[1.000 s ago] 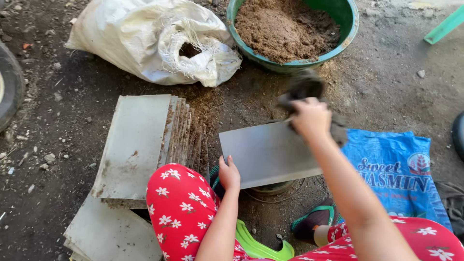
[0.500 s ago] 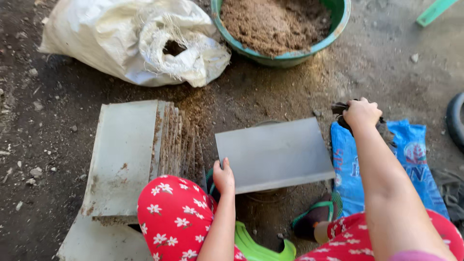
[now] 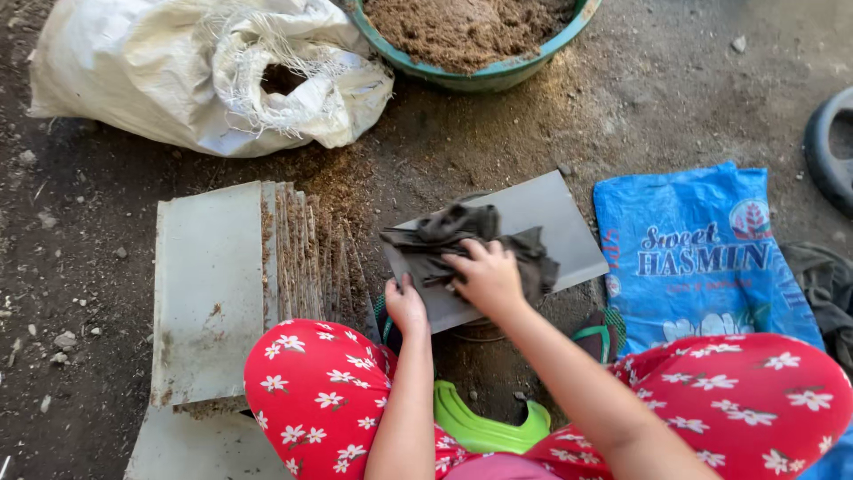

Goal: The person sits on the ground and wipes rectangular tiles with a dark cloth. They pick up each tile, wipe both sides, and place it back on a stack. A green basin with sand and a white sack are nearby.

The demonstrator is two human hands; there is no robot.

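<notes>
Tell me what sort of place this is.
Probably an outdoor yard or rough work area on bare ground: the dirt floor is strewn with pebbles, a green basin holds brown powdery material, and a white woven sack lies beside stacked grey boards.
</notes>
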